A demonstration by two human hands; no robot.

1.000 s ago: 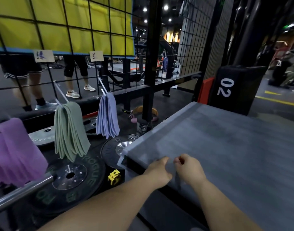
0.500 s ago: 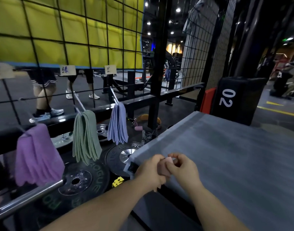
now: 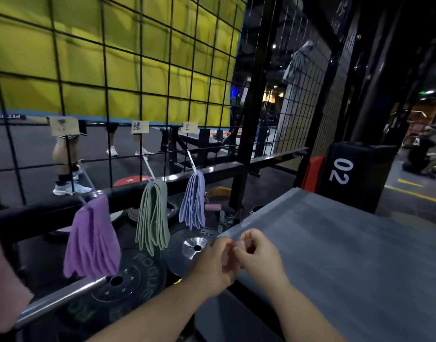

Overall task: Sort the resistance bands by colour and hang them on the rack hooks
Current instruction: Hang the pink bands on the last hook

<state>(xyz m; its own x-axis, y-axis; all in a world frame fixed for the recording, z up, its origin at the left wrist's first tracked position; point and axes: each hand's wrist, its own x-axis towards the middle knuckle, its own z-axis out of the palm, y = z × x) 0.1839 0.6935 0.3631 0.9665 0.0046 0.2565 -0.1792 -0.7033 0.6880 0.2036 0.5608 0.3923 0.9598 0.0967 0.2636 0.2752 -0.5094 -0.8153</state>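
Note:
Three bunches of bands hang from hooks on the black wire rack [image 3: 167, 77]: purple bands [image 3: 92, 239] at the left, green bands [image 3: 152, 218] in the middle, lavender bands [image 3: 193, 201] at the right. A pink bunch [image 3: 2, 280] shows at the far left edge. My left hand [image 3: 213, 264] and my right hand [image 3: 257, 253] meet above the near-left corner of the grey platform [image 3: 347, 255]. Together they pinch a small pink band [image 3: 240, 244], mostly hidden by fingers and blur.
Paper labels [image 3: 139, 126] hang on the rack above the hooks. Black weight plates [image 3: 128, 285] and a steel barbell sleeve [image 3: 61, 299] lie below the bands. A black box marked 02 [image 3: 355, 174] stands behind the platform. People's legs [image 3: 66, 164] show beyond the rack.
Both hands picked a pink band off the platform's corner and lifted it slightly. My view has swung left and up, bringing more of the rack and the purple bunch into sight.

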